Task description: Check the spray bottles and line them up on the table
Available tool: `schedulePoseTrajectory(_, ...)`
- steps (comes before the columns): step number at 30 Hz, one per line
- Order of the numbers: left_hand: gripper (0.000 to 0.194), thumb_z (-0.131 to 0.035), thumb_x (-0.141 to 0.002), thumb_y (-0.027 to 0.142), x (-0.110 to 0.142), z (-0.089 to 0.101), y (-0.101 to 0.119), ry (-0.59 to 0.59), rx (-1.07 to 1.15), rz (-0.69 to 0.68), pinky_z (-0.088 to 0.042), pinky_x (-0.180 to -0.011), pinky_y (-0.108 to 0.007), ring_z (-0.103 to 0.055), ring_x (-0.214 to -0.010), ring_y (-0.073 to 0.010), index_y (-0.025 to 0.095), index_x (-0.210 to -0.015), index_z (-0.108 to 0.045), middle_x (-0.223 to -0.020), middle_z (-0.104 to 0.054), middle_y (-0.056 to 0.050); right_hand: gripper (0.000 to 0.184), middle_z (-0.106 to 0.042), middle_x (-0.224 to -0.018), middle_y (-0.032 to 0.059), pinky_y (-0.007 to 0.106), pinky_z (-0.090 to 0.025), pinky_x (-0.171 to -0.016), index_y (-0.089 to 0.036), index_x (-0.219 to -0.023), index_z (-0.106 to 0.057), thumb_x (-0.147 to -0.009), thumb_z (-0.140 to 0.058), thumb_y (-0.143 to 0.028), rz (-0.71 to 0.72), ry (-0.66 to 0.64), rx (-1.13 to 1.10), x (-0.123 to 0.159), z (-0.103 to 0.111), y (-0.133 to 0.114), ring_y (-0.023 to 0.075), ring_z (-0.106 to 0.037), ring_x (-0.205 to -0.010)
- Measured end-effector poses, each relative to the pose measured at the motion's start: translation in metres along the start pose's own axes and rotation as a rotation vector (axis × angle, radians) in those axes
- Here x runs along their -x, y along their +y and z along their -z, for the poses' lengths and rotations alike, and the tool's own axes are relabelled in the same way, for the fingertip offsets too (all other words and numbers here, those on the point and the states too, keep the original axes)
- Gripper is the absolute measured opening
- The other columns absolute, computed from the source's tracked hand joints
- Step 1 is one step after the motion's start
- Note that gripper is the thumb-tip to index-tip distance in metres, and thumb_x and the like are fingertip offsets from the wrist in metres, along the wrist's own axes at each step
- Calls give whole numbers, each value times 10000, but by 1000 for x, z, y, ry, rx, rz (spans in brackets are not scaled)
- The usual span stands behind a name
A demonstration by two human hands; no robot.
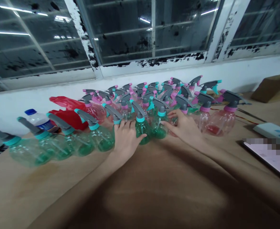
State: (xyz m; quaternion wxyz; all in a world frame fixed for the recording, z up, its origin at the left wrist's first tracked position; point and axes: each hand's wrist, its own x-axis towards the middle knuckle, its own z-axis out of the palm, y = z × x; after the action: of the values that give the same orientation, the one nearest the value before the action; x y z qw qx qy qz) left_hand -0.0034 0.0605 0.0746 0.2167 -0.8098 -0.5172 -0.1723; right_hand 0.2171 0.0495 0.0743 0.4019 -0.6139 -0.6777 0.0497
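Observation:
My left hand [126,137] cups the left side of a clear green spray bottle [143,128] with a turquoise collar and grey head. Its thumb lies across the front; the other fingertips are hidden behind. On its other side stands another green spray bottle [104,140]. My right hand [184,127] curves round the right side of a further green spray bottle [159,128], thumb in front and fingers behind. Both bottles stand upright on the table, side by side between my hands. A pink spray bottle [221,122] stands right of my right hand.
Several pink and green spray bottles crowd behind the front row. A red plastic bag [70,119] and a blue-capped bottle [38,119] lie back left. At right are a tablet-like device [269,157], a white box [273,131] and a cardboard box [270,89]. A windowed wall [58,86] borders the table.

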Motion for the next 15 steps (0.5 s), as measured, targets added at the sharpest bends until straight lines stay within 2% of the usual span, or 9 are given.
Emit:
schedulePoseTrajectory(6, 533, -670, -832, 486, -4, -5, -1, 5, -21, 6, -370, -839, -457, -539, -1033, -361, 86, -1173, -580, -1037, -670, -158, 646, -682, -933, 172, 463, -484, -687, -90, -1194, -521, -784, -581, -587, -34, -5, 134, -4, -9, -6, 371, -656, -858)
schedulePoseTrajectory(10, 567, -639, -857, 491, 0, -7, -1, 23, -25, 15, -366, -835, -448, -522, -1056, -361, 73, -1229, -547, -1115, -646, -167, 714, -693, -925, 183, 460, -492, -655, -66, -1269, -480, -788, -573, -585, -56, -73, 190, -4, -21, -3, 387, -669, -829)
schedulePoseTrajectory(15, 635, -597, -885, 497, 19, 6, 3, 87, -9, -14, -376, -825, -457, -500, -1073, -363, 54, -1320, -467, -1215, -594, -175, 717, -620, -1109, 232, 449, -501, -645, -65, -1245, -482, -789, -534, -617, -63, -107, 248, -2, -31, 2, 376, -662, -861)
